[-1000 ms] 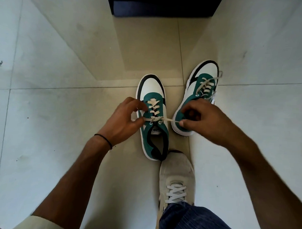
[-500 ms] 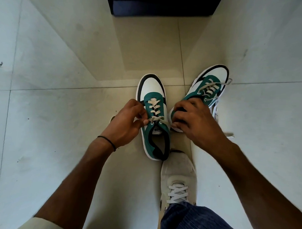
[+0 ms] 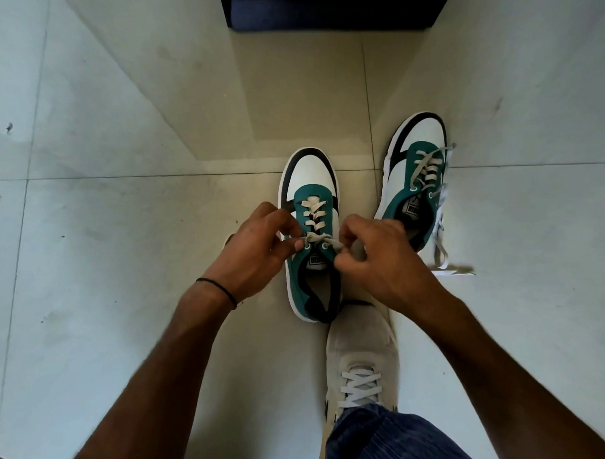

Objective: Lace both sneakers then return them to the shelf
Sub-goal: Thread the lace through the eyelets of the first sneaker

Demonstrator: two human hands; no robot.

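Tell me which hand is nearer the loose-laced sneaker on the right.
Right. The right hand overlaps that sneaker's heel in the view; the left hand is beyond the middle sneaker.

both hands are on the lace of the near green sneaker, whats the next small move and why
Probably cross the two ends and pull a first knot. The left hand and right hand each pinch the lace at the top eyelets of the near sneaker, and the rows below look threaded.
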